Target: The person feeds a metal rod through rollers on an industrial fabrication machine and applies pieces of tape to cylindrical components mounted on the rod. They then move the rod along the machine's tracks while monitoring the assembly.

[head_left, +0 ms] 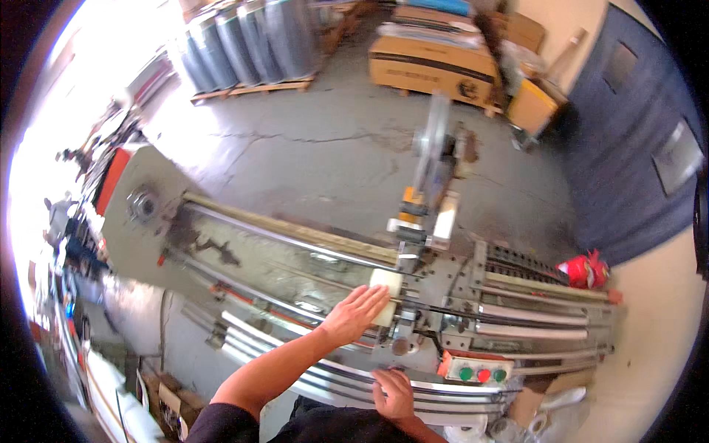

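Note:
My left hand (357,313) reaches across a long machine bed, fingers stretched out together. They lie flat against a cream-coloured block (384,283) on the carriage side of the bed. My right hand (394,393) is lower down, by the front rails (325,375). Its fingers are bent, and what they close on, if anything, is hidden. Right of the block sits the metal carriage (443,284) with rods and a round knob (400,345). A control box (476,367) with green and red push buttons is mounted to the right of my right hand.
A blurred upright arm (432,159) rises behind the carriage. The machine's grey end housing (144,221) stands left. Across the floor are wrapped grey rolls (251,48) on a pallet and a large cardboard box (432,66). A dark blue curtain (628,125) hangs at right, near a red bundle (585,270).

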